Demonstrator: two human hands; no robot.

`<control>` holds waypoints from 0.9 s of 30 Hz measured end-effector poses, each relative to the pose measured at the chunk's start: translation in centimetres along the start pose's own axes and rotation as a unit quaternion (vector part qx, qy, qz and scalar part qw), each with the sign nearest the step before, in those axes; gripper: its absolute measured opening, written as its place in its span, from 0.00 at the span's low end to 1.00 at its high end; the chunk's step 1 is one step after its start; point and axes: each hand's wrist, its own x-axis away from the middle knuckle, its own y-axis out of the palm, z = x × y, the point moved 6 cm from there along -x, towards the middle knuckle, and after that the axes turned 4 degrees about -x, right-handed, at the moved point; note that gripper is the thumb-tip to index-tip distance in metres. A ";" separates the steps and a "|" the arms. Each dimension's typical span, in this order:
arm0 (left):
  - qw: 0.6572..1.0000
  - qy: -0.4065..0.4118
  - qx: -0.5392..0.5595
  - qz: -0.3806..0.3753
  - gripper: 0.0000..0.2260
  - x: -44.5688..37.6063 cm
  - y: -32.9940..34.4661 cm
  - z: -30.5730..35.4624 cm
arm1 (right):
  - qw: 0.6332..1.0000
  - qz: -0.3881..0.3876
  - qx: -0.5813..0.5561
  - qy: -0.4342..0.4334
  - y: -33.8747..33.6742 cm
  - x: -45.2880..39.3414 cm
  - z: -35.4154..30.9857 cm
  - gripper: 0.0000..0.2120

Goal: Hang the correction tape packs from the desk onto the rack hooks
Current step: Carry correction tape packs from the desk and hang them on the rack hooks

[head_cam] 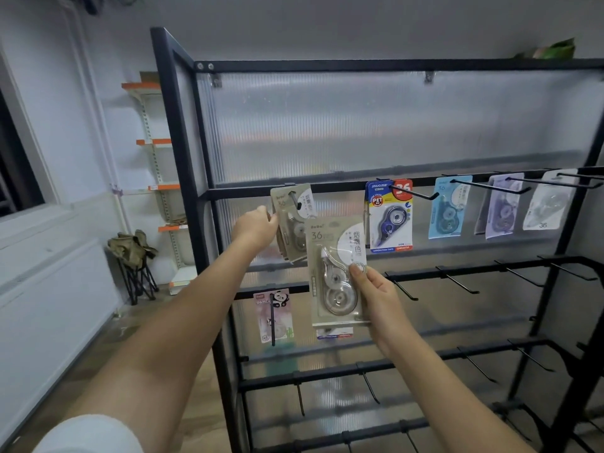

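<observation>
A: Where was the pack you were carrying?

B: Your right hand (380, 297) held one beige correction tape pack (336, 273) upright in front of the rack (183, 191), thumb on its face and fingers curled behind its right edge: a pinching grip. It was between the top two hook rows, not on a hook.

A: And your other hand?

B: Your left hand (256, 225) gripped the left edge of the beige packs (291, 220) hanging on the leftmost top hook (295, 201). How many hung there, I could not tell; at least two overlapped.

A: How many packs hung in all?

B: Along the top row you had four more hooks in use: a blue pack (390, 217), a light blue pack (449, 209), a purple pack (500, 210) with another showing behind it, and a white pack (545, 206). Lower down hung one pink panda pack (274, 317), and one more pack (335, 333) was mostly hidden behind the one you held.

A: Anything else hard to read?

B: The rack's right end was cut off by the frame edge. To your left stood a shelf unit with orange edges (157, 191) and a folding stool (134, 263) on the floor.
</observation>
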 end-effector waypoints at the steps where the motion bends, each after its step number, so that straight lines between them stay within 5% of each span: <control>1: 0.999 0.009 -0.033 -0.011 0.18 0.5 0.0 -0.3 | 1.000 -0.009 0.002 -0.004 0.5 -0.2 -0.3 0.10; 9: 0.976 0.076 -0.193 -0.063 0.17 3.9 -0.4 -2.2 | 0.998 -0.038 0.050 -0.032 4.7 -1.8 -1.8 0.10; 27: 0.972 0.103 -0.182 -0.109 0.15 5.6 3.2 -3.1 | 0.992 0.010 0.125 -0.020 4.9 -7.1 0.9 0.09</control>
